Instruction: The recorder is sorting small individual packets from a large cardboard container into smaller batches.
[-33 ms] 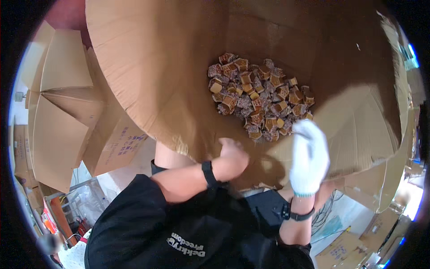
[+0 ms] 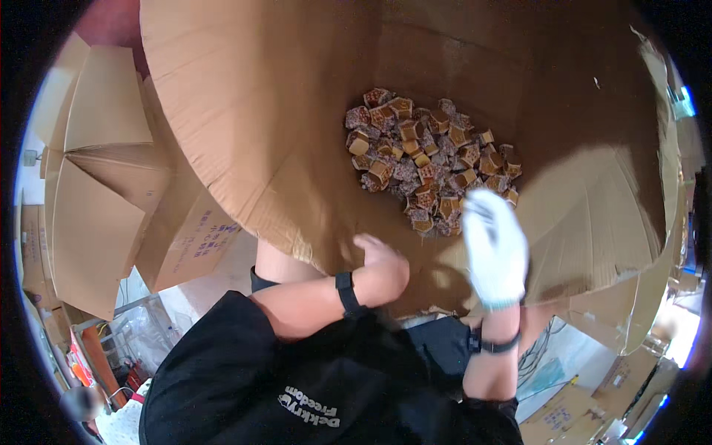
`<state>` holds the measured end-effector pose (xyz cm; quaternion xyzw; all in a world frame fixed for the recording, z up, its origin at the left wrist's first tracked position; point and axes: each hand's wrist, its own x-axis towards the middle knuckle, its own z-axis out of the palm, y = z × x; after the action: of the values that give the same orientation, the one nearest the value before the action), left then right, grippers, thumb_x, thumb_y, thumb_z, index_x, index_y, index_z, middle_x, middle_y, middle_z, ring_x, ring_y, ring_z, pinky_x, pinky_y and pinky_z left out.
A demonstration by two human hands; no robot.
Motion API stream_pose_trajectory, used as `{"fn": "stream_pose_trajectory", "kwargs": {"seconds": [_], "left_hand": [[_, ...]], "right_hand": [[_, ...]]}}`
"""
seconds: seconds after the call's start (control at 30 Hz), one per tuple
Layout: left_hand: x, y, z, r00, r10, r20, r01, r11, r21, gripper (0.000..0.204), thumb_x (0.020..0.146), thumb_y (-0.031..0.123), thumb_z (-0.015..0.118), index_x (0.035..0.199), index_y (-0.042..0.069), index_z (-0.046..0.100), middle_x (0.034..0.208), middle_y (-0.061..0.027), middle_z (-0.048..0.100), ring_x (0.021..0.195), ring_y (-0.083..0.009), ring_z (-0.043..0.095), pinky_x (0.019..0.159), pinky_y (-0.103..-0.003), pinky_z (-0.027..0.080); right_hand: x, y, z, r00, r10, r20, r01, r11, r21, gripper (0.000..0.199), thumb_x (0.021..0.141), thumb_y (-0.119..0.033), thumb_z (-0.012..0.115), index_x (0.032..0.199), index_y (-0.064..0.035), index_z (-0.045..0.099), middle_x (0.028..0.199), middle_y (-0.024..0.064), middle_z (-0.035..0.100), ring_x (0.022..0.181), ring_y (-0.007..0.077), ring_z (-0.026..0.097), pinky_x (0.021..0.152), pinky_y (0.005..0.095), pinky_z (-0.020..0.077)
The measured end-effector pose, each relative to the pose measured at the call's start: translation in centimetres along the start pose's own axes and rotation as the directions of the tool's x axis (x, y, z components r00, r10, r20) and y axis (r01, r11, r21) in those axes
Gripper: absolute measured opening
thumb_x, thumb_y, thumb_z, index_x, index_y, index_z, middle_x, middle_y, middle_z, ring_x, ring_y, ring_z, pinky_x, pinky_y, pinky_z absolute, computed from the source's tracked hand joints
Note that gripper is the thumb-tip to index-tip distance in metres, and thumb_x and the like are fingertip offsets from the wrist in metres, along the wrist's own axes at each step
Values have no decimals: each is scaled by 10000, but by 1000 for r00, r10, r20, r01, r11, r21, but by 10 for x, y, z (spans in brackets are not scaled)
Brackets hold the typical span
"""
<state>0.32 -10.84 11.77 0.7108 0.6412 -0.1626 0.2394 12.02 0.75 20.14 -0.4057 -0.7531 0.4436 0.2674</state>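
Deep in a big cardboard box (image 2: 311, 96) lies a heap of small blocky pieces (image 2: 426, 159), brown and tan with grey-purple speckled parts. My right hand (image 2: 495, 248), in a white knit glove, hangs over the heap's near right side. Its fingers reach forward with a dark gap between them, and no piece shows in the hand. My left hand (image 2: 380, 271) is bare and hovers by the near wall of the box. Its thumb stands apart from loosely bent fingers, with nothing visible in them.
An open cardboard box (image 2: 111, 170) with spread flaps stands at the left. Below it are a clear plastic bag (image 2: 148, 334) and assorted items. Cables (image 2: 538, 348) and flat cardboard (image 2: 564, 415) lie on the floor at the lower right. The big box's rim (image 2: 660, 148) is torn.
My right hand has shifted left and slightly forward, toward the heap. The fingers of my left hand have moved slightly left and loosened. The heap looks the same.
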Motion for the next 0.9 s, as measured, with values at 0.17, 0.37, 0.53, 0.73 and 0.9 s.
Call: {"fn": "stream_pose_trajectory", "kwargs": {"seconds": [0.17, 0.37, 0.53, 0.73, 0.9], "left_hand": [[15, 13, -13, 884, 465, 42, -398, 798, -453, 393, 888, 397, 588, 935, 35, 735, 1003, -181, 709, 1025, -370, 656, 863, -491, 514], [22, 22, -6, 871, 176, 459, -31, 952, -306, 361, 906, 246, 574, 1219, 95, 673, 1297, -116, 627, 1188, -323, 586, 994, -567, 365], [43, 50, 34, 759, 365, 538, -159, 906, -391, 394, 930, 232, 521, 1263, 56, 638, 1314, -164, 602, 1167, -358, 586, 982, -557, 412], [49, 47, 36, 802, 264, 536, -96, 942, -321, 383, 879, 229, 630, 1237, 95, 665, 1306, -108, 620, 1191, -331, 574, 1007, -565, 366], [51, 59, 49, 718, 326, 614, -142, 933, -330, 479, 751, 336, 786, 1193, 176, 695, 1270, -35, 643, 1211, -285, 551, 1009, -568, 325]], "right_hand": [[128, 130, 132, 772, 469, 430, -202, 821, -534, 662, 875, -586, 579, 1257, -44, 585, 1166, 243, 650, 1065, 305, 652, 925, 373, 502], [165, 162, 229, 620, 725, 300, -202, 517, -832, 1177, 670, -810, 575, 1486, -2, 317, 1494, 254, 370, 1364, 385, 396, 1112, 455, 334], [149, 212, 257, 694, 713, 103, -266, 386, -884, 1181, 635, -799, 605, 1527, -101, 268, 1560, 158, 284, 1427, 408, 242, 1098, 664, 170], [111, 210, 227, 813, 418, 405, 134, 544, -828, 960, 691, -502, 784, 1448, -74, 376, 1483, 192, 379, 1414, 338, 293, 1087, 446, 375], [81, 222, 210, 880, 376, 289, 2, 605, -796, 795, 651, -165, 808, 1346, -38, 445, 1438, 184, 351, 1283, 386, 446, 1052, 395, 426]]}}
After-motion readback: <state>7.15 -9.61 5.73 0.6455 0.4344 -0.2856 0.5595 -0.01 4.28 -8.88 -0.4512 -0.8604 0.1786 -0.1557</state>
